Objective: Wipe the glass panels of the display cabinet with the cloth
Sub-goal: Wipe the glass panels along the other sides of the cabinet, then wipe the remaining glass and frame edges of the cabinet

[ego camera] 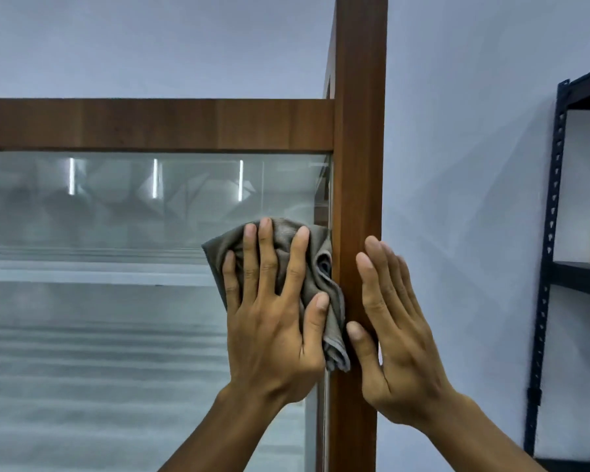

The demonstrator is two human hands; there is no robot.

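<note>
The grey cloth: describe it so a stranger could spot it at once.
Find the tall brown wooden cabinet post. Left of it, on the glass panel, the left hand presses a crumpled grey cloth, the only soft thing there.

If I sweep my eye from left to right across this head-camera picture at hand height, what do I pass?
glass panel → left hand pressing the grey cloth → wooden post → right hand flat at the post's right edge → pale wall → dark metal shelving rack
</note>
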